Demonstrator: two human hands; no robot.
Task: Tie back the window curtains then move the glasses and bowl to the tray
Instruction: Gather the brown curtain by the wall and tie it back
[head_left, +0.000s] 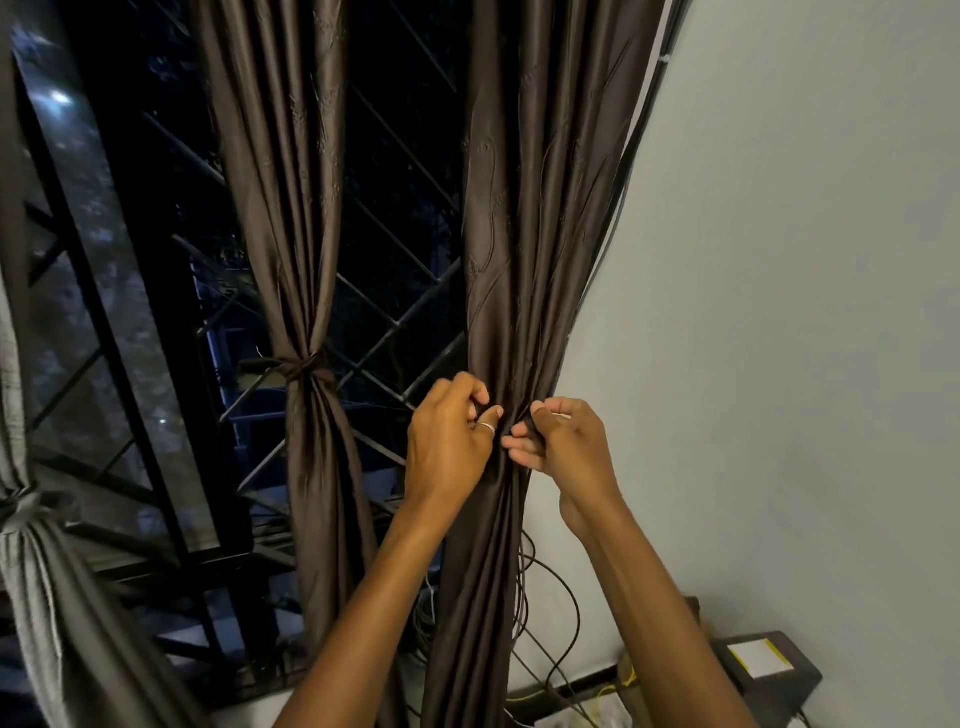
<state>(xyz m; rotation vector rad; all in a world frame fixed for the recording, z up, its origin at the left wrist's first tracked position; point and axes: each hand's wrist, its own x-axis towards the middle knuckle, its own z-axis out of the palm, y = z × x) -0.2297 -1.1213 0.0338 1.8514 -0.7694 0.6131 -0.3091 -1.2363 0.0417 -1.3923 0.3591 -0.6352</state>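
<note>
A grey woven curtain hangs knotted at far left. A glossy brown curtain is cinched by a thin band before the diamond-patterned metal grille. The left hand and right hand, fingers curled, pinch the gathered satin folds of the right curtain beside the smooth wall.

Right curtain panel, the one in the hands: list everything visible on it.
The right curtain panel is dark brown, satin-like fabric with a faint stitched swirl pattern. It hangs in long vertical folds beside the pale wall, gathered to a narrow waist at mid-height and flaring again below. The left hand and right hand both pinch it at that waist. A tie band there is not clearly visible. Dark cables run along its right edge.
</note>
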